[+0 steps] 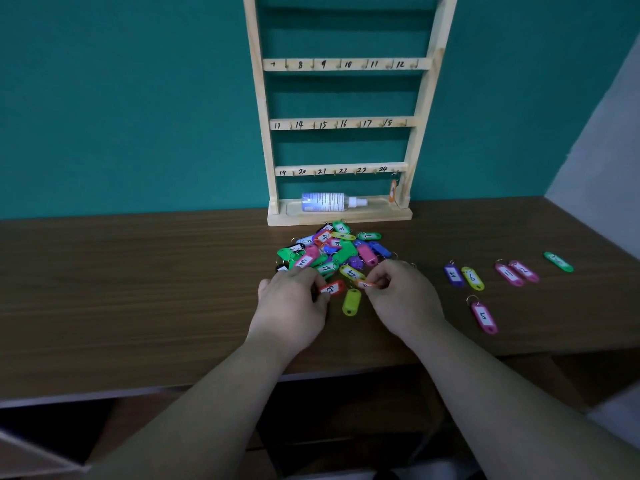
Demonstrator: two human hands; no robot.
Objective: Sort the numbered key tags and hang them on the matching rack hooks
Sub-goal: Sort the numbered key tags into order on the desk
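spray bottle (323, 201) lies in the base tray (378, 205) of the rack (346, 123).

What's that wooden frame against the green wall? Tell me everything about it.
The wooden rack is pale bare-looking wood, upright on the table against the teal wall. Its crossbars carry small hooks and handwritten numbers, 7 to 24 showing. One orange tag hangs from the bottom-right hook; a spray bottle lies in its base tray.
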